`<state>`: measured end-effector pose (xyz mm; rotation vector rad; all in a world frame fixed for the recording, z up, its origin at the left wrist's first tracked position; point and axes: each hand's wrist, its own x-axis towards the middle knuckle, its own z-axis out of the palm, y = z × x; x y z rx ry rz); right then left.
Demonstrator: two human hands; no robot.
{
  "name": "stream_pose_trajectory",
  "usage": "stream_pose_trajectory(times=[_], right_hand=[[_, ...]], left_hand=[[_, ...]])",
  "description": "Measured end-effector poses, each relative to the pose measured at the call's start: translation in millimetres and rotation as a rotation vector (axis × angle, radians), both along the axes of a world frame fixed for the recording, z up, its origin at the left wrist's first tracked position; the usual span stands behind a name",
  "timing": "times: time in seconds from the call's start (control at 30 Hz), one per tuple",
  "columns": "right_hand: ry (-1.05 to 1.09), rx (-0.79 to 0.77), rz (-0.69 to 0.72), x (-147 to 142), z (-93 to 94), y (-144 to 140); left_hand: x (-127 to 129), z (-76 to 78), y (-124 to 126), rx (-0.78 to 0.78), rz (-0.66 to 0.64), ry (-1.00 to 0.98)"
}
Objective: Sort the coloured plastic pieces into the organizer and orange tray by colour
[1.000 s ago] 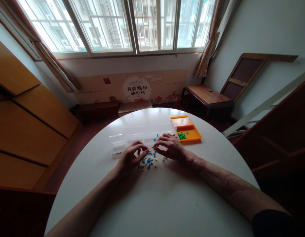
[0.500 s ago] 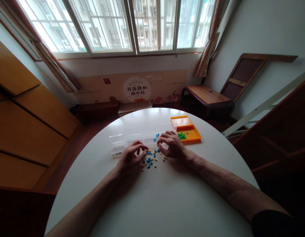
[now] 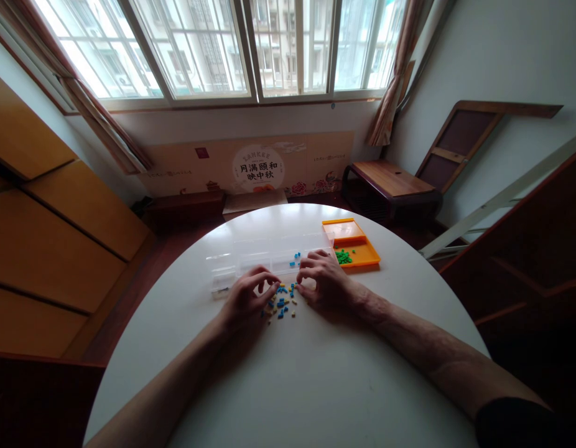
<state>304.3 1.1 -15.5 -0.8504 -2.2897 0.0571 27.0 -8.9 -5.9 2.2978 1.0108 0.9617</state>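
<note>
A small heap of blue and yellow pieces (image 3: 281, 303) lies on the round white table (image 3: 288, 386). My left hand (image 3: 247, 297) rests at the heap's left edge, fingers curled, thumb and forefinger close together at the pieces. My right hand (image 3: 324, 284) sits at the heap's right edge with its fingertips bent down onto the pieces. Whether either hand pinches a piece is too small to tell. Just beyond both hands stands a clear plastic compartment box (image 3: 264, 256) with a few blue pieces (image 3: 296, 256) in it.
An orange tray (image 3: 357, 241) with green pieces (image 3: 344, 256) sits right of the clear box. Past the table's far edge are a low wooden bench (image 3: 390, 180), a printed board under the window, and wooden cabinets on the left.
My right hand lifted back toward the clear box half a second ago, then came down again onto the right side of the heap. My left hand has stayed put.
</note>
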Motion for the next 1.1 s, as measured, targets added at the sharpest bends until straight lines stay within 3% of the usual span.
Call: stream_pose_trajectory(times=[0.17, 0.53, 0.8, 1.1], right_hand=[[0.066, 0.029, 0.043, -1, -1.7, 3], [0.228, 0.042, -0.271, 1, -10.5, 12], [0.053, 0.047, -0.034, -3, -4.1, 3], [0.059, -0.021, -0.026, -2, -4.4, 3]], left_hand=[[0, -0.1, 1, -0.002, -0.003, -0.002], [0, 0.2, 0, 0.048, 0.02, 0.053], [5, 8.5, -6, 0.077, 0.05, 0.125], [3, 6.4, -4, 0.042, 0.032, 0.118]])
